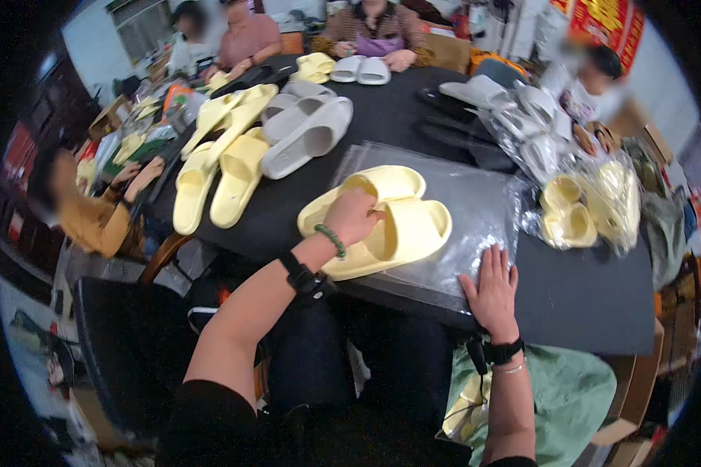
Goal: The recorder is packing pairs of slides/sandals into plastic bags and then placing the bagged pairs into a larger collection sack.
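At left on the counter [584, 307], I see loose slippers [239, 173]. My left hand [354, 216] is curled closed on a yellow slipper pair [419, 233] lying over a clear bag [479, 206], mid-counter. My right hand [493, 292] rests flat, fingers extended, at the bag's near-right edge, holding nothing. Bagged slippers [609, 204] lie farther right.

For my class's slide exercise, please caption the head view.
Left hand gripping yellow slippers, right hand spread at the edge of a clear plastic bag on a black table.
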The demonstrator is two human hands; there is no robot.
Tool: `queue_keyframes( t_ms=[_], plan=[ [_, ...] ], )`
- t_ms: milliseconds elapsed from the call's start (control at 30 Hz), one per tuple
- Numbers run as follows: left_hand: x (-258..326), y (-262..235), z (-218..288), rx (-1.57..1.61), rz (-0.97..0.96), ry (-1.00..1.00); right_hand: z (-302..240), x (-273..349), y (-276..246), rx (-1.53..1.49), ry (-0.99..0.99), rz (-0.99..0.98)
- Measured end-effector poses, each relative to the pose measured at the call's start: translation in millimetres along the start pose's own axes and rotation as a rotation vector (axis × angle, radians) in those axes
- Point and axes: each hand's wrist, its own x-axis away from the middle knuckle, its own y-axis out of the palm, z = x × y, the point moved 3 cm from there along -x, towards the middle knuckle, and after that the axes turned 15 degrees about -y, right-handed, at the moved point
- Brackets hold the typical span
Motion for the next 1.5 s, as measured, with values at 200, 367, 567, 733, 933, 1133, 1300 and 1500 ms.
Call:
queue_keyframes(
  t_ms=[200, 367, 567, 733, 933, 1133, 1300, 1500],
  plan=[
    [-8, -4, -13, -0.039, -0.039, 0.043, 3, 7, 1, -0.013, 0.007, -0.032],
    [-35, -92, -19, -0.149, 0.088, 0.098, 8, 11, 2, 0.010, 0.025, -0.063],
    [-143, -254, -110, -0.477, 0.518, -0.168, 2, 4, 1, -0.016, 0.006, -0.050],
    [-149, -255, -161, -0.477, 0.523, -0.424, 9, 8, 3, -0.001, 0.024, -0.043],
    [-91, -171, -132, -0.378, 0.372, -0.401, 4, 10, -4, -0.026, 0.039, -0.023],
    [-19, -116, -61, -0.150, 0.513, 0.101, 5, 8, 6, -0.011, -0.002, 0.000],
    [66, -51, 31, -0.118, 0.172, 0.289, 8, 7, -5, 0.034, -0.007, 0.023],
    [80, 10, 29, -0.153, -0.030, 0.337, 6, 6, 9, 0.018, -0.005, 0.003]
  ],
)
